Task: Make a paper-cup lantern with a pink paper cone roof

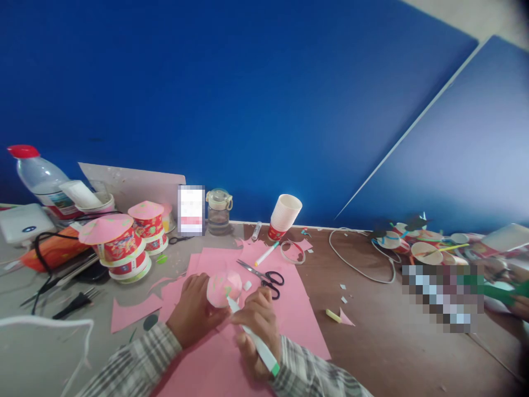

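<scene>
one pink cone [224, 288] in left hand [193, 310], right hand [263, 318] beside

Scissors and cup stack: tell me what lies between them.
In the head view, a yellow-tipped marker lies between the scissors and the cup stack, over pink paper.

The pink sheets [301, 320] look like smooth, matt paper, as does the cone-shaped cap [217, 288]. The marker [257, 343] is smooth plastic; the scissors [250, 268] have metal blades and plastic handles. The bottle [39, 173] is clear, glossy plastic, the sleeve [136, 361] woven cloth.
</scene>
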Demonstrator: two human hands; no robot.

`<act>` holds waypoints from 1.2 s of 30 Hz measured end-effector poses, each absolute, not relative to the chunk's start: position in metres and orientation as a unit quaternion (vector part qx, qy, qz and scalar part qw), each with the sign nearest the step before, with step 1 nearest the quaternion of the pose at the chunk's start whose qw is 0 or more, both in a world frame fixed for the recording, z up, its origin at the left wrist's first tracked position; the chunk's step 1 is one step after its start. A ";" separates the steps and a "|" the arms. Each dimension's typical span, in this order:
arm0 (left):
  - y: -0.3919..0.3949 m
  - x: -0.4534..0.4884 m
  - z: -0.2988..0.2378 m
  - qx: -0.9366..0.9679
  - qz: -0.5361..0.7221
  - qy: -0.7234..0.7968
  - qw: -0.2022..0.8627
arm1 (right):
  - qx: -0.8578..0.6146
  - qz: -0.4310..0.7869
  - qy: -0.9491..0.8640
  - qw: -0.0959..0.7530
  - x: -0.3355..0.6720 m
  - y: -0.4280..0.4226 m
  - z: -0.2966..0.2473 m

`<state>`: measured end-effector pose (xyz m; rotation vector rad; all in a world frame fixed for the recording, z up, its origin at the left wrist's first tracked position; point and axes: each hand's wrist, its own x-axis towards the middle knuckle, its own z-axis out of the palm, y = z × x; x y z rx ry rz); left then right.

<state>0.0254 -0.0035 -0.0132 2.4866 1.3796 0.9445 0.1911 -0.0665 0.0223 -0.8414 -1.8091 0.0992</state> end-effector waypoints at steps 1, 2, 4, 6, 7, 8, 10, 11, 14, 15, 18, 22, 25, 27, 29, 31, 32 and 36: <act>-0.004 0.025 -0.013 0.827 0.315 0.460 0.074 | -0.356 0.042 -0.760 0.542 0.191 -0.067 0.023; -0.004 0.026 -0.012 0.827 0.316 0.460 0.074 | -0.359 0.042 -0.758 0.543 0.192 -0.067 0.025; -0.004 0.026 -0.011 0.826 0.316 0.460 0.076 | -0.370 0.045 -0.750 0.546 0.193 -0.066 0.028; -0.004 0.026 -0.010 0.826 0.314 0.460 0.080 | -0.383 0.049 -0.741 0.550 0.193 -0.066 0.030; -0.004 0.026 -0.009 0.827 0.313 0.460 0.082 | -0.386 0.052 -0.738 0.550 0.194 -0.066 0.031; -0.004 0.027 -0.009 0.827 0.312 0.461 0.084 | -0.388 0.054 -0.738 0.549 0.194 -0.066 0.032; -0.004 0.027 -0.009 0.827 0.309 0.462 0.085 | -0.387 0.058 -0.740 0.547 0.194 -0.065 0.031; -0.004 0.027 -0.009 0.827 0.309 0.461 0.084 | -0.386 0.059 -0.742 0.545 0.194 -0.065 0.030; -0.004 0.027 -0.009 0.830 0.311 0.457 0.078 | -0.383 0.058 -0.746 0.541 0.193 -0.065 0.029; -0.004 0.027 -0.008 0.831 0.311 0.456 0.076 | -0.382 0.058 -0.748 0.540 0.193 -0.065 0.028; -0.004 0.027 -0.008 0.832 0.308 0.456 0.071 | -0.377 0.061 -0.752 0.537 0.193 -0.066 0.029; -0.004 0.027 -0.008 0.831 0.314 0.455 0.068 | -0.375 0.056 -0.751 0.541 0.193 -0.067 0.032; -0.004 0.026 -0.009 0.831 0.316 0.453 0.070 | -0.381 0.053 -0.750 0.538 0.192 -0.066 0.034; -0.004 0.026 -0.009 0.830 0.314 0.455 0.071 | -0.379 0.056 -0.751 0.538 0.192 -0.066 0.034; -0.004 0.026 -0.009 0.830 0.313 0.456 0.070 | -0.376 0.057 -0.748 0.544 0.192 -0.066 0.033; -0.004 0.026 -0.009 0.830 0.315 0.455 0.069 | -0.377 0.058 -0.746 0.546 0.193 -0.066 0.033; -0.004 0.026 -0.009 0.830 0.315 0.455 0.070 | -0.378 0.059 -0.746 0.545 0.193 -0.066 0.032; -0.004 0.026 -0.009 0.831 0.310 0.455 0.078 | -0.376 0.068 -0.750 0.540 0.194 -0.066 0.032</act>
